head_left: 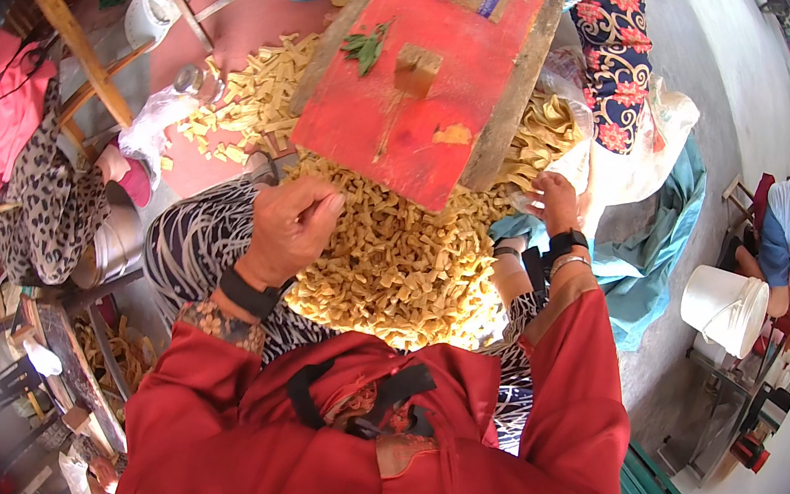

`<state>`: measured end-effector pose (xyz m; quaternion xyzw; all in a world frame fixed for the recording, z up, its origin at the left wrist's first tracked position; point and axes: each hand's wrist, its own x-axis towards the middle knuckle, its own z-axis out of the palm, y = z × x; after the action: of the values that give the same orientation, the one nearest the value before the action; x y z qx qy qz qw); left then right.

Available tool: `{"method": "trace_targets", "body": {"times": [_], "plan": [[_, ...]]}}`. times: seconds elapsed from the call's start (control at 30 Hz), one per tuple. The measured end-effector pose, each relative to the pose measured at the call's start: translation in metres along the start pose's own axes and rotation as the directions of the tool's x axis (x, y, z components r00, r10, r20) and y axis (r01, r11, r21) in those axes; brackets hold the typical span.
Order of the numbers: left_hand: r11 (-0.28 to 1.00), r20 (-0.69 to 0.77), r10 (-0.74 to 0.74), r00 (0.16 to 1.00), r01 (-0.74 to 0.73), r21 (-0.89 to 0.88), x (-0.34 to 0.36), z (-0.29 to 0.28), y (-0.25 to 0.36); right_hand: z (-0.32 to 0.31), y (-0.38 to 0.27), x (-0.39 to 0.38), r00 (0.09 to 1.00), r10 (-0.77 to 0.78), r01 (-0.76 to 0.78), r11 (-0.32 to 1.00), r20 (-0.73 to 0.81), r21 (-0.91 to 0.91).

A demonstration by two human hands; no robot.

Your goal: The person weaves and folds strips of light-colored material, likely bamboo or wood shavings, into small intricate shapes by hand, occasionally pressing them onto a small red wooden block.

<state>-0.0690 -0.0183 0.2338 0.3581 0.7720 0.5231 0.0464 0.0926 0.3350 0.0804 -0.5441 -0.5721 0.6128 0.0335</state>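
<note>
My left hand [294, 225] is closed, thumb on top, above the left edge of a heap of short, knotted-looking yellow pieces [394, 257] between my knees. Whatever its fingers may hold is hidden. On the other side, my right hand [554, 205] has its fingers bent and apart, beside a bunch of longer flat yellow strips [544, 132]; nothing shows in it. Beyond the heap, a red board [395, 141] with worn wooden edges slopes away from me. A small wooden block [417, 70] and some green leaves [366, 47] lie on it.
More cut yellow pieces [253, 91] lie left of the board, near a wooden stool frame [76, 40]. Teal cloth [652, 253] and a white sack [663, 133] are at right. Someone sits far right by a white bucket [722, 305]; other people's patterned clothing shows left and ahead.
</note>
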Motion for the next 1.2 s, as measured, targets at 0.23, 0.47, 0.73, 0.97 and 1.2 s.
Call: {"method": "trace_targets", "body": {"times": [0.23, 0.47, 0.73, 0.97, 1.2], "plan": [[0.975, 0.100, 0.181, 0.978, -0.192, 0.111, 0.007, 0.005, 0.002, 0.013, 0.060, 0.039, 0.994, 0.098, -0.079, 0.957, 0.055, -0.280], [0.997, 0.339, 0.074, 0.938, -0.074, -0.013, -0.007, 0.027, -0.007, 0.019, 0.097, 0.058, 0.986, 0.058, -0.018, 0.970, 0.158, -0.241], [0.980, 0.381, -0.148, 0.912, 0.083, 0.182, -0.008, 0.033, -0.015, 0.019, 0.148, 0.101, 0.938, 0.213, -0.236, 0.970, 0.274, 0.053], [0.971, 0.355, -0.214, 0.910, 0.161, 0.174, -0.015, 0.028, -0.020, 0.042, 0.115, 0.083, 0.992, 0.123, -0.128, 0.920, 0.040, 0.370], [0.981, 0.398, -0.182, 0.899, 0.191, 0.017, -0.014, 0.039, -0.010, 0.064, 0.080, 0.018, 0.995, 0.077, -0.100, 0.899, 0.071, 0.426]]}}
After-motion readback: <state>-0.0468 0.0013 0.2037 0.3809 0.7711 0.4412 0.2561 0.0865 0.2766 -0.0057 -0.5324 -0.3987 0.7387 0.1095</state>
